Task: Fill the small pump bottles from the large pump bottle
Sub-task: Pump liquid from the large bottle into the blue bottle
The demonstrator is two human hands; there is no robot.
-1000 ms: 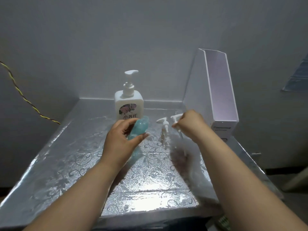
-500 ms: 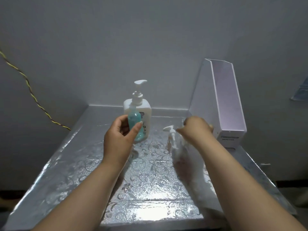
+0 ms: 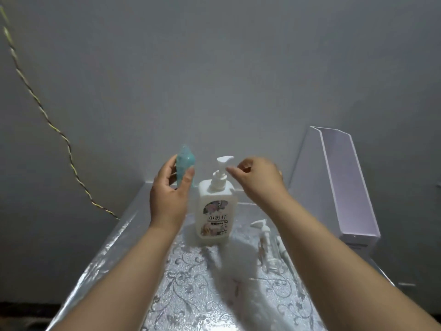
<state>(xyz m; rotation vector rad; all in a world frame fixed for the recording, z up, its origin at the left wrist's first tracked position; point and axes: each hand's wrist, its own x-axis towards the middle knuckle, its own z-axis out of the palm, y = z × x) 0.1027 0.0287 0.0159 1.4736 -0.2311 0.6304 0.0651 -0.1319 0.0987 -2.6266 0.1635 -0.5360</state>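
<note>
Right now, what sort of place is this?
Likely a plain domestic or utility corner: a silver floral-embossed foil-covered tabletop against bare grey walls, a large white pump bottle, and a loose yellow-black twisted cable.

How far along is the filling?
Done: nothing visibly filled. In hand: left hand holds the teal small bottle up beside the large pump bottle; right hand is at its pump head. Left: pumping into it, then the clear small bottle standing on the table.

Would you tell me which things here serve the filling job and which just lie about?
Job: large white pump bottle, small teal bottle in the left hand, small clear pump bottle.
Lying about: white open-topped box, yellow-black cable.
</note>
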